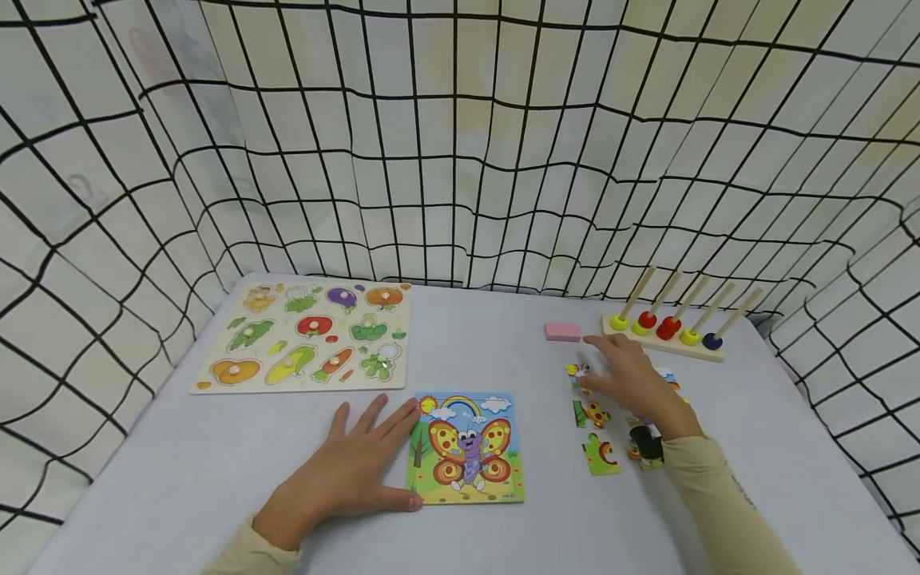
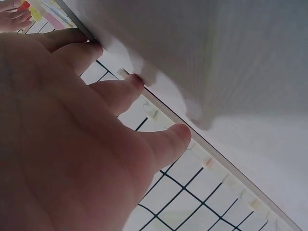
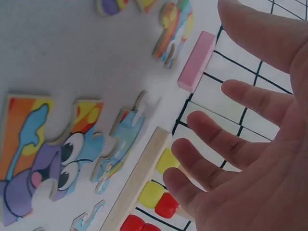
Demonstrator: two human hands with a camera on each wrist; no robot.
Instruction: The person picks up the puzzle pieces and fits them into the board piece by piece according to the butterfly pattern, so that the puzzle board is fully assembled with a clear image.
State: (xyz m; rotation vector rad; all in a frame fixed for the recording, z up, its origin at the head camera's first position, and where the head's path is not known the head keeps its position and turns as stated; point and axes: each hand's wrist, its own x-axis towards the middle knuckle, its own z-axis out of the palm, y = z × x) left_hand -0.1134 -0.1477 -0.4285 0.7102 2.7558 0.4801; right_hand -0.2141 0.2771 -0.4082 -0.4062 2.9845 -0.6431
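Note:
My left hand (image 1: 352, 471) lies on the white table with its fingers spread. Its index fingertip and thumb touch the left edge of a square butterfly picture board (image 1: 470, 455). My right hand (image 1: 632, 383) hovers over loose jigsaw pieces, fingers apart and holding nothing. Among them are a green and yellow piece (image 1: 600, 457) and an orange-winged piece (image 1: 595, 414). In the right wrist view, a purple piece with cartoon eyes (image 3: 67, 154) and a blue piece (image 3: 120, 144) lie flat beyond the fingers. My right hand and forearm partly cover other pieces.
A pink block (image 1: 562, 331) lies just past my right fingertips. Behind that hand stands a wooden peg rack (image 1: 676, 345) with upright rods and coloured beads. A vegetable knob puzzle board (image 1: 276, 379) sits at back left. Black netting (image 1: 454, 160) hangs around the table.

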